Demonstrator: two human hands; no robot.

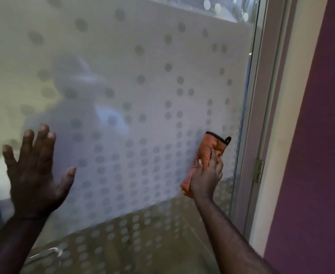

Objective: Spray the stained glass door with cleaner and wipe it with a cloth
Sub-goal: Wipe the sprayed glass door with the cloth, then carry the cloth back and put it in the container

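The glass door point(142, 76) fills most of the view, frosted and covered with a pattern of grey dots. My right hand point(207, 177) presses an orange cloth point(212, 147) with a black edge flat against the glass near the door's right side. My left hand point(34, 169) rests flat on the glass at the lower left, fingers spread, holding nothing. No spray bottle is in view.
A pale metal door frame point(261, 115) runs down the right of the glass, with a hinge point(259, 171) on it. Beyond it stands a purple wall point(316, 155). A faint reflection of a person shows in the glass. Tiled floor shows through the lower glass.
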